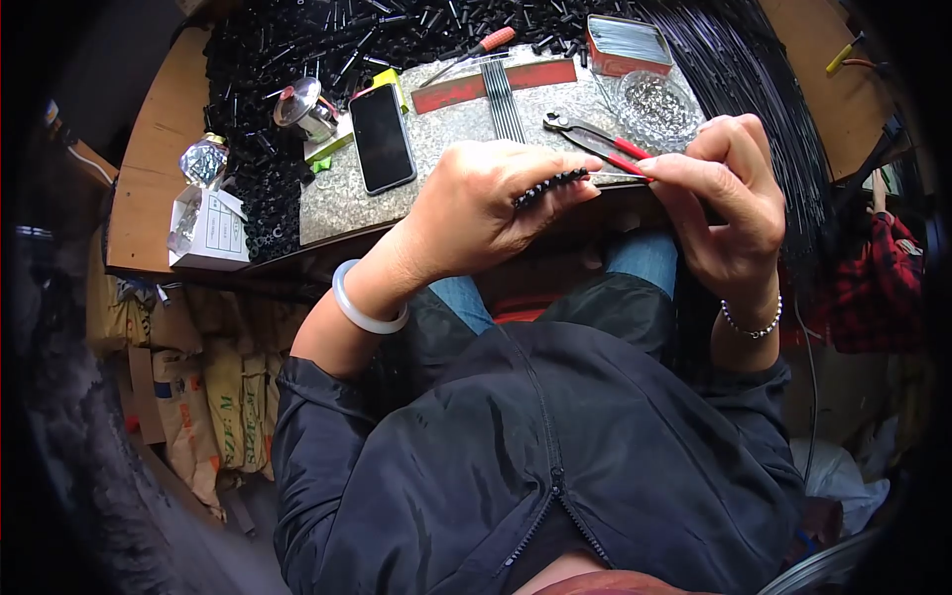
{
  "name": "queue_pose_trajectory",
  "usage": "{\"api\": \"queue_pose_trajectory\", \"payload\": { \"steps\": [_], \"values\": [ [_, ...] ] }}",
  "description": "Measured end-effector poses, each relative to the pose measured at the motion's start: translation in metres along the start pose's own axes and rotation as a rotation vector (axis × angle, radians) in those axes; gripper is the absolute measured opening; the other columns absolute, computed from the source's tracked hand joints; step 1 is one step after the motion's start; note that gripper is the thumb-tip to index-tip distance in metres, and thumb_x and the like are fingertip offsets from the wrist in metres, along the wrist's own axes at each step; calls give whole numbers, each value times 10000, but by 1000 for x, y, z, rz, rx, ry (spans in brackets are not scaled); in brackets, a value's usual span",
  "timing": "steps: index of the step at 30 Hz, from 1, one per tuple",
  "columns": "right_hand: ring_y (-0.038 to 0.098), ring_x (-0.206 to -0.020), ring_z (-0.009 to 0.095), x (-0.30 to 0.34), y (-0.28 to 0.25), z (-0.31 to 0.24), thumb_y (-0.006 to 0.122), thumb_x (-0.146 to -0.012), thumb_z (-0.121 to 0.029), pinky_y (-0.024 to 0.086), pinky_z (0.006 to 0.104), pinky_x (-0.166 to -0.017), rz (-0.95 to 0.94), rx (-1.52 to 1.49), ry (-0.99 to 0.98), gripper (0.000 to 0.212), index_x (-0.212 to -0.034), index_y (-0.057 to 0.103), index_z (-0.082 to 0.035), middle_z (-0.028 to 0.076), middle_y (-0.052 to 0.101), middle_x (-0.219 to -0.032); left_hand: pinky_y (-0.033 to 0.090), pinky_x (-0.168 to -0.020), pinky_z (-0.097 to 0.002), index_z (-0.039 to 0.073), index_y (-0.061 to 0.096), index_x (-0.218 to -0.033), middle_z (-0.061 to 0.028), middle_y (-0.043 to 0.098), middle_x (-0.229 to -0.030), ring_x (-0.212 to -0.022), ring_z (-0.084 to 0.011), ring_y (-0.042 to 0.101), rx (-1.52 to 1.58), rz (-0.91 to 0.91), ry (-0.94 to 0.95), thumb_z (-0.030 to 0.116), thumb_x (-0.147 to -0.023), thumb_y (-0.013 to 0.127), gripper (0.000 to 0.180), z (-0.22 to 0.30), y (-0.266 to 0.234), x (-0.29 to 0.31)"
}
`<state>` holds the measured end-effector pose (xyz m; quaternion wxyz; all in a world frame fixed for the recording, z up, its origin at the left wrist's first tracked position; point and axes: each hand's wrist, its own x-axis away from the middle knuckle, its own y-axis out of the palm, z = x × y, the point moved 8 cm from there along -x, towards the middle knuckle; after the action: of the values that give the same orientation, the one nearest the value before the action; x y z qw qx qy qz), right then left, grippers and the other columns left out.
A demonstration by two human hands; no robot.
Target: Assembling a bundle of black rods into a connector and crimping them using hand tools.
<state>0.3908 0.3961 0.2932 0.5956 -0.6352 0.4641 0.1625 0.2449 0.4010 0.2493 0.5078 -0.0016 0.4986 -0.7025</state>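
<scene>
Near the table's front edge, my left hand [486, 203] is closed round a row of small black pieces [551, 186], whose knobbly ends show between thumb and fingers. My right hand [724, 198] is raised to its right, thumb and forefinger pinched together; whatever is between them is too small to make out. Behind those fingertips lie pincers [595, 134] with red handles, on a grey speckled board [436, 149]. Several thin metal rods [503, 104] lie across a red bar [444, 94] beyond my hands.
A black phone [383, 139] and a lidded glass jar [307, 107] stand left. A glass dish [656, 107], a red tin of pins [629, 45] and a red-handled screwdriver [496, 40] lie farther back. Black parts [268, 59] cover the table; long black rods [734, 69] lie right. Another person's checked sleeve [878, 288] shows.
</scene>
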Motion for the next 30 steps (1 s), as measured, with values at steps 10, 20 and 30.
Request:
{"api": "queue_pose_trajectory", "payload": {
  "steps": [10,20,30],
  "values": [
    [431,-694,172,-1,4,4,679,-715,43,365,265,-610,-22,-57,24,194,-889,668,-43,30,487,-710,527,-688,-279,33,666,-1024,-115,691,-873,-802,-228,685,12,-3,-1,81,-850,628,185,-1,0,1],
    [434,-677,177,-1,4,5,701,-700,26,359,263,-571,3,-12,2,220,-891,687,-80,26,470,-707,526,-680,-280,33,669,-1015,-110,692,-869,-793,-224,685,23,12,16,82,-842,637,183,0,-1,2],
    [427,-676,167,-4,8,3,704,-698,14,353,266,-584,-37,-47,-18,221,-899,691,-77,14,468,-696,526,-672,-286,34,675,-985,-116,688,-853,-788,-244,681,-2,-1,-13,97,-838,643,163,-3,0,2]
  ]
}}
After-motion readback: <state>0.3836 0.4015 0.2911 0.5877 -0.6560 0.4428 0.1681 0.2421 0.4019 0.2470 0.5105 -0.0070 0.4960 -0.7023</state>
